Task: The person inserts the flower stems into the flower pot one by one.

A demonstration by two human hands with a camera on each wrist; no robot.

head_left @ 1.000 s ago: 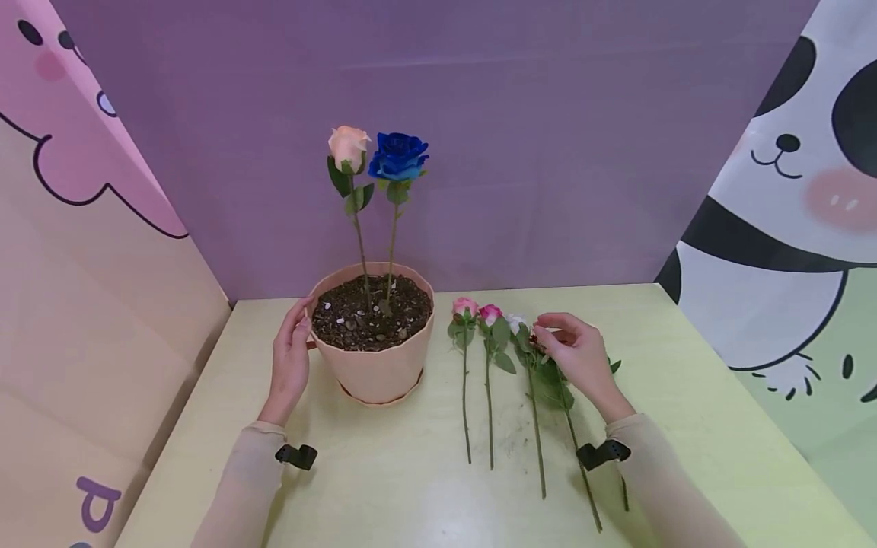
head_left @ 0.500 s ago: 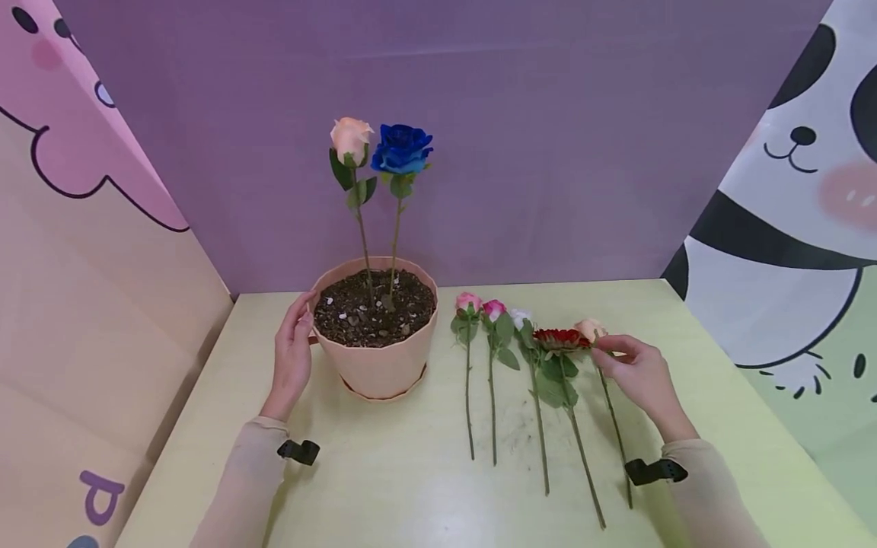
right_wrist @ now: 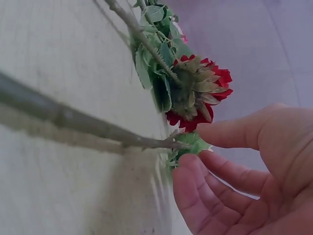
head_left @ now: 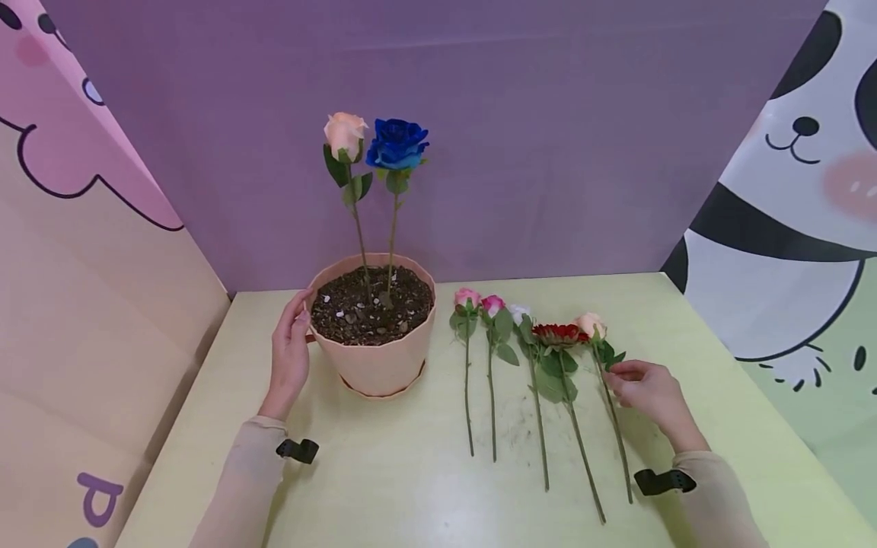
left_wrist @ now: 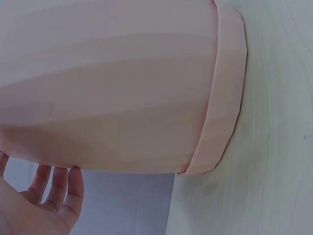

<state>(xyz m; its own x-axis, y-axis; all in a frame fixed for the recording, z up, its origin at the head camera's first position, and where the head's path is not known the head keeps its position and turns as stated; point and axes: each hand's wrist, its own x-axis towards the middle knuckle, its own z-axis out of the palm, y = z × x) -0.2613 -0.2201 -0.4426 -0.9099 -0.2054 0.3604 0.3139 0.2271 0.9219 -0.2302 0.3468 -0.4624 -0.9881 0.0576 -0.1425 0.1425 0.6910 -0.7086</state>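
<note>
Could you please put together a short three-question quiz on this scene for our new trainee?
1. Multiple choice: which colour is the bloom of the flower that lies on the table nearest the right hand?
(a) white
(b) blue
(c) peach

2. True or false: the left hand touches the pot.

3. Count: how many roses stand in the soil, and which colours are they?

Key:
1. (c) peach.
2. True; its fingertips are against the outside of the pot near the top.
3. Two; one peach, one blue.
</note>
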